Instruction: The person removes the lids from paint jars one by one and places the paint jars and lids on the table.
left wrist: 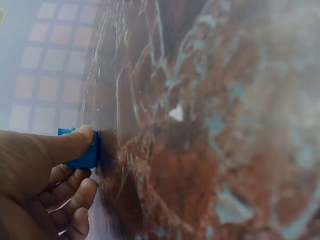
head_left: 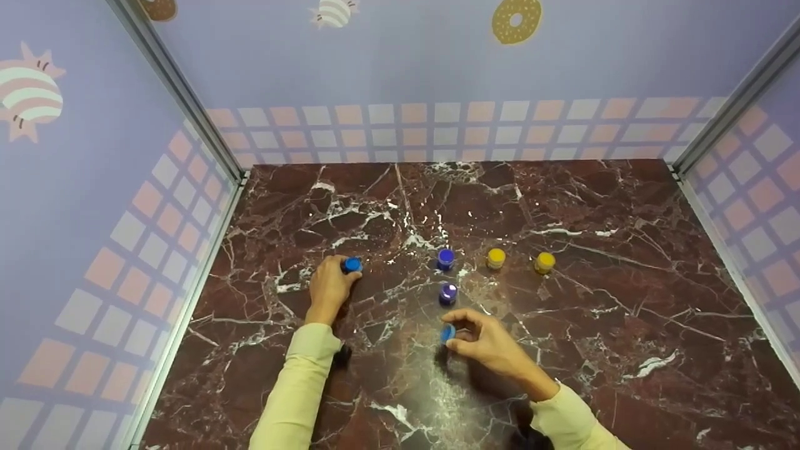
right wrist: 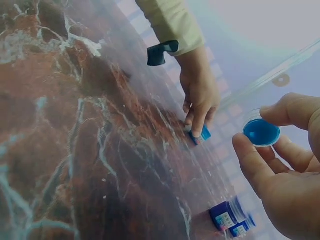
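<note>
On the left side of the table, my left hand (head_left: 328, 284) grips a small blue paint pot (head_left: 353, 265) between thumb and fingers. The left wrist view has the same blue pot (left wrist: 86, 156) standing at the table surface. My right hand (head_left: 490, 344) is raised over the middle front of the table, pinching a small round lid (head_left: 447, 334) by its edge. In the right wrist view the lid (right wrist: 262, 133) is tilted, with a translucent rim and blue on its face. Two dark blue paint pots (head_left: 445, 259) stand one behind the other, just beyond the right hand.
Two yellow paint pots (head_left: 496, 258) stand to the right of the dark blue ones. The table (head_left: 625, 362) has a dark red marble pattern with white veins. Printed panels (head_left: 425, 69) enclose its back and both sides.
</note>
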Demonstrator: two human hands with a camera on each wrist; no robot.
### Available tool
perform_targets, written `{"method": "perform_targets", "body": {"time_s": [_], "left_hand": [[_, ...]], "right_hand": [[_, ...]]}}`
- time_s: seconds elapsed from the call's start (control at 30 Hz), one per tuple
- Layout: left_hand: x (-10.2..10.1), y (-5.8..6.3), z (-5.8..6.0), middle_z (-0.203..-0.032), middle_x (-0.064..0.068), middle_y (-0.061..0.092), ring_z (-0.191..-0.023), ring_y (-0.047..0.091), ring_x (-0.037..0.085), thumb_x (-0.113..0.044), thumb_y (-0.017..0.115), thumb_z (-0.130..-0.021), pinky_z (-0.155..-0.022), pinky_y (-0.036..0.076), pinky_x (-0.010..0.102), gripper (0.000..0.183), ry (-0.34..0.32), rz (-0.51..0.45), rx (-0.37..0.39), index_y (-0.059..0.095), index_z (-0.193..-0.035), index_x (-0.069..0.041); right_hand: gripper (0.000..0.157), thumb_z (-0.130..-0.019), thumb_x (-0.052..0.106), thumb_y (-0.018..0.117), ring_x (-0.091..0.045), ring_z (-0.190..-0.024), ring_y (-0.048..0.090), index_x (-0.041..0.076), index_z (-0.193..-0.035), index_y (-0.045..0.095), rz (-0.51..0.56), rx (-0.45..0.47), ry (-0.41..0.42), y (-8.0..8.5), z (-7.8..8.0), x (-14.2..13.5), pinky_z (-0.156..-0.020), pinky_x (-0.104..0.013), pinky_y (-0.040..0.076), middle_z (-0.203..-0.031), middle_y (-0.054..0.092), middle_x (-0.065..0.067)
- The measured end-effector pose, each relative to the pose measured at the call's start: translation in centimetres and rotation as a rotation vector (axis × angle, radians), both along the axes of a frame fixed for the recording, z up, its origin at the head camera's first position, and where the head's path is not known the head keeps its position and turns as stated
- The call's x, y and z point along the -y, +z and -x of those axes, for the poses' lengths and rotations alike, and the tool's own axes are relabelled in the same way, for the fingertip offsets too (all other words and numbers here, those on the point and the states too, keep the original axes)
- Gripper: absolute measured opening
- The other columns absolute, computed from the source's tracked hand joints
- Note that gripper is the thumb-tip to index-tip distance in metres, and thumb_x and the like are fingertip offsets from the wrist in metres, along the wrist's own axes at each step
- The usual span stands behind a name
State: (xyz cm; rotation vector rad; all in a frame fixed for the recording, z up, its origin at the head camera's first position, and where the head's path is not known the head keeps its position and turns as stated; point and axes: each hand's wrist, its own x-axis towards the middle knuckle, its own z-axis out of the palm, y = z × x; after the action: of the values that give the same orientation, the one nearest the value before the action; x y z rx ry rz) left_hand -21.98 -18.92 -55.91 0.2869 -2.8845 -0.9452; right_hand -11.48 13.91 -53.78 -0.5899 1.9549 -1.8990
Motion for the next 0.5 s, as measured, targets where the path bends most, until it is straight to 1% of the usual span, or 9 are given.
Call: {"method": "perform_targets", "body": {"time_s": [0.1,0.2,0.37,0.5], "left_hand": [[0.1,0.1,0.3,-0.119,0.022,0.067,-0.109,0.064,0.044,-0.024,0.083,-0.088,-0.094,0.050,0.055,0.046,0.000,-0.003,0.005,0.070,-0.125,0.000],[0.2,0.1,0.7,-0.120,0.023,0.067,-0.111,0.064,0.044,-0.023,0.083,-0.088,-0.096,0.049,0.055,0.046,0.000,-0.002,0.012,0.069,-0.125,0.001],[0.1,0.4,1.2,-0.122,0.022,0.067,-0.113,0.063,0.044,-0.024,0.083,-0.088,-0.097,0.049,0.054,0.046,0.001,-0.006,0.010,0.069,-0.125,0.000],[0.1,0.4,1.2,-0.122,0.022,0.068,-0.113,0.064,0.043,-0.024,0.084,-0.088,-0.097,0.049,0.054,0.046,0.008,-0.002,0.014,0.070,-0.124,0.001]], "right_hand": [[0.045,-0.087,-0.011,0.070,-0.032,-0.102,0.070,-0.020,-0.128,0.053,-0.015,-0.009,0.006,0.2,0.2,0.4,-0.089,-0.031,0.057,-0.120,0.058,-0.037],[0.045,-0.087,-0.011,0.069,-0.025,-0.103,0.070,-0.019,-0.129,0.054,-0.025,-0.032,0.022,0.5,0.5,0.7,-0.090,-0.031,0.057,-0.123,0.056,-0.035],[0.050,-0.086,-0.011,0.067,-0.026,-0.106,0.067,-0.019,-0.134,0.053,-0.039,-0.064,0.063,0.9,1.0,1.1,-0.093,-0.031,0.056,-0.125,0.054,-0.031],[0.048,-0.086,-0.012,0.066,-0.026,-0.105,0.064,-0.016,-0.133,0.057,-0.076,-0.107,0.106,1.1,1.3,1.6,-0.094,-0.032,0.055,-0.124,0.056,-0.030]]}}
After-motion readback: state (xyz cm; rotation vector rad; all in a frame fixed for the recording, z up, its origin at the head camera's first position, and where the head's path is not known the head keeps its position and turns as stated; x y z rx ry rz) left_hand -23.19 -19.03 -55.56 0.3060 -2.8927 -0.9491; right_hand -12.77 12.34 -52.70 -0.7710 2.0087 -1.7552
